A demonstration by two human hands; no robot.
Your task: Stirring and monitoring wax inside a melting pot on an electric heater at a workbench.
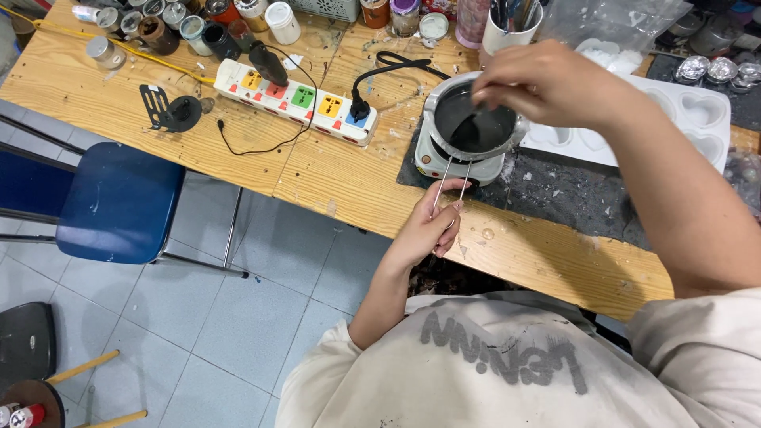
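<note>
The left hand [432, 230] grips the melting pot's [474, 120] wire handle [453, 178] while the right hand [539, 83], closed on a stirrer, works the dark liquid; the heart mould [697, 119] sits unfilled.

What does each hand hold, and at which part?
The left hand grips the wire handle of the small metal pot at its outer end. The right hand pinches a dark stirring tool by its top.
</note>
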